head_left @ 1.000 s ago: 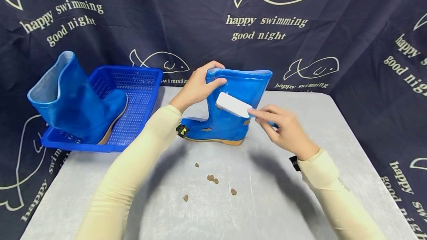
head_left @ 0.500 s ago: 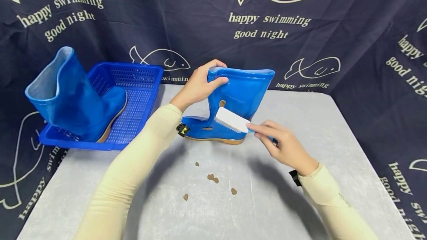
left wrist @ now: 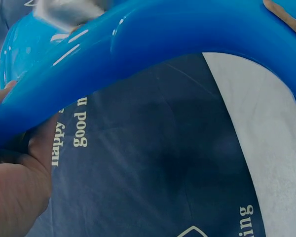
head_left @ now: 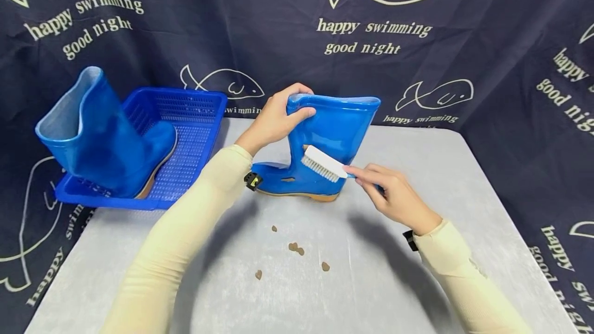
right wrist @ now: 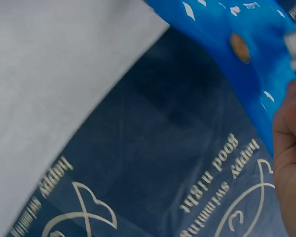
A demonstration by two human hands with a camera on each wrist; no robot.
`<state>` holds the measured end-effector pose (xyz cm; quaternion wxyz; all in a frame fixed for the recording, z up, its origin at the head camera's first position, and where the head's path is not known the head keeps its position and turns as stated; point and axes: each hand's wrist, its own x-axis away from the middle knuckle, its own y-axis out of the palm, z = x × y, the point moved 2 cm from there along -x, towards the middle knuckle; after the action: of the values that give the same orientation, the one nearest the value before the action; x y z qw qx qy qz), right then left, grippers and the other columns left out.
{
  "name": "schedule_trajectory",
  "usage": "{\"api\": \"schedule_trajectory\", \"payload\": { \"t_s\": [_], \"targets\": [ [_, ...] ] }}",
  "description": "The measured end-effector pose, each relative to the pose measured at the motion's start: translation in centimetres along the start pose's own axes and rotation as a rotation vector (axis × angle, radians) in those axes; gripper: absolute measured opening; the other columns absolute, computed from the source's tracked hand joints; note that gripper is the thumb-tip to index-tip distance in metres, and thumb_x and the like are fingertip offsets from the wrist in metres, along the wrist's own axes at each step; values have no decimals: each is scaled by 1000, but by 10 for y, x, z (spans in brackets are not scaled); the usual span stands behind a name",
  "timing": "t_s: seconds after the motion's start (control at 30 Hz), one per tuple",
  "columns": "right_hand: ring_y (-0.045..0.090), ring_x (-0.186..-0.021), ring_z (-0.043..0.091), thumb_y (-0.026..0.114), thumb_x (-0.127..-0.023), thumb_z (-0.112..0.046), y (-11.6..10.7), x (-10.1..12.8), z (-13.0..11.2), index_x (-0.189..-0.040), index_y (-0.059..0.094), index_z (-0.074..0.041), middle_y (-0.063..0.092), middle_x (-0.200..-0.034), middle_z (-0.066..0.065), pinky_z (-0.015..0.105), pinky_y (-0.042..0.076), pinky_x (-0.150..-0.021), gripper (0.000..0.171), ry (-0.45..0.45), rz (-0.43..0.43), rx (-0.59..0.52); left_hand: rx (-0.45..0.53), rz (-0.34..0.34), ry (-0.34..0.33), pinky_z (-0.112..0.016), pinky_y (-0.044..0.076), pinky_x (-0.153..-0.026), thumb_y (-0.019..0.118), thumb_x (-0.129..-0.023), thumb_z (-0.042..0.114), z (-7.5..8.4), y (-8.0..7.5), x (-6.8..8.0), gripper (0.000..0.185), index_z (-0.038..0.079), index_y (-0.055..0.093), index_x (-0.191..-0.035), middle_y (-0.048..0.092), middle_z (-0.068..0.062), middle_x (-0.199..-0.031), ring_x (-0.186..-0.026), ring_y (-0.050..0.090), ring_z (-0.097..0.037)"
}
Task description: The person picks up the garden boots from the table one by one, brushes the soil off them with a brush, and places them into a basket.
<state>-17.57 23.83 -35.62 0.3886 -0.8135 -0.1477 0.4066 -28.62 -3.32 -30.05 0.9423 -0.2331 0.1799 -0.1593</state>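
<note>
A blue rain boot stands on the table with its toe to the left. My left hand grips the top of its shaft at the left edge, thumb on the near side. In my right hand is the handle of a scrub brush with a white back and pale bristles, held against or close to the boot's shaft. A brown patch shows on the boot's foot, and part of another peeks out above the brush. In the right wrist view a brown patch marks the boot near its edge.
At the left, a blue plastic basket holds a second blue boot, tilted over its near edge. Several small brown flakes lie on the grey table in front of the boot. A dark printed cloth hangs behind.
The brush went down the boot's shaft, uncovering a brown patch, then came slightly back up and now partly covers it, its bristles turned more into view. The left hand keeps its grip.
</note>
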Motion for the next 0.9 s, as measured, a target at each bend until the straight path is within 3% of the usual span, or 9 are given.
{"api": "schedule_trajectory", "payload": {
  "t_s": [0.23,0.43,0.6,0.9],
  "targets": [
    [42,-68,2,64,-86,15,-13,-10,-3,-128,69,-10,55,-78,-6,15,35,-61,48,-31,101,-60,-23,-7,-5,-46,52,-105,67,-98,30,5,-1,0,34,19,56,-129,65,-6,-131,-114,63,-23],
    [42,-67,2,66,-91,5,-8,-17,1,-132,68,-17,59,-82,-6,14,36,-60,46,13,8,16,-14,-12,-11,-45,53,-103,66,-98,29,5,0,2,34,19,56,-129,65,-5,-130,-113,63,-22],
    [44,-68,1,68,-89,6,3,-1,1,-133,67,-17,59,-83,-6,13,37,-61,49,34,-62,19,8,-7,5,-45,55,-102,66,-98,28,3,-1,1,33,19,56,-128,65,-6,-130,-112,64,-23],
    [43,-71,-2,67,-87,9,-2,24,-3,-130,69,-15,58,-84,-8,10,37,-63,49,38,-45,-18,2,-4,-11,-48,52,-105,66,-98,29,0,-1,0,34,19,56,-129,64,-6,-132,-117,63,-24]
  ]
}}
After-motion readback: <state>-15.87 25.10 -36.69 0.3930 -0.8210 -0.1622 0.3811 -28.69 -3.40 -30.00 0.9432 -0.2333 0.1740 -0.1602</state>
